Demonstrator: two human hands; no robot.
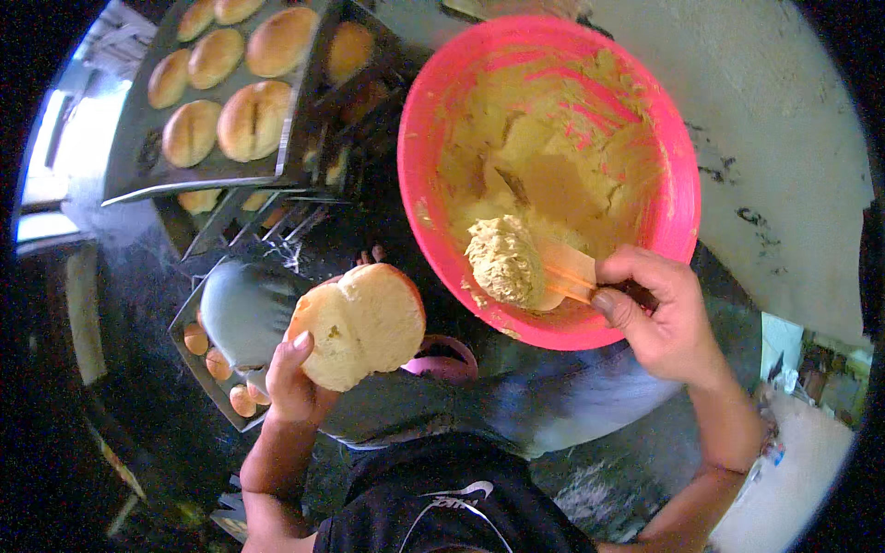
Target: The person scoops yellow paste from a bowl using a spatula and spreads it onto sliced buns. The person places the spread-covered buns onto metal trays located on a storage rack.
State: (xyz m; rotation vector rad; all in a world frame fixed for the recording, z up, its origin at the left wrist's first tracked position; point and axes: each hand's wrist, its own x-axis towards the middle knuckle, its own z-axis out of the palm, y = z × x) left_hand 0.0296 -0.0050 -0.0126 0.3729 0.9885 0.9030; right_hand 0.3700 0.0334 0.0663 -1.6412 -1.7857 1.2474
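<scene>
A split bun (359, 332) is held in my left hand (295, 387), its pale crumb facing up and my thumb on its edge. My right hand (659, 318) grips a light orange spatula (572, 276) carrying a lumpy heap of pale yellow cream (505, 260). That loaded blade is over the lower part of a wide pink basin (678, 175), whose inside is thickly smeared with the same cream. The cream on the spatula is apart from the bun, up and to its right.
Dark baking trays (198, 192) with several browned buns (252, 120) are stacked at upper left. A smaller tray of buns (217, 364) lies low at left. A smaller pink container (433, 364) is partly hidden below the basin. My legs (553, 410) are below it.
</scene>
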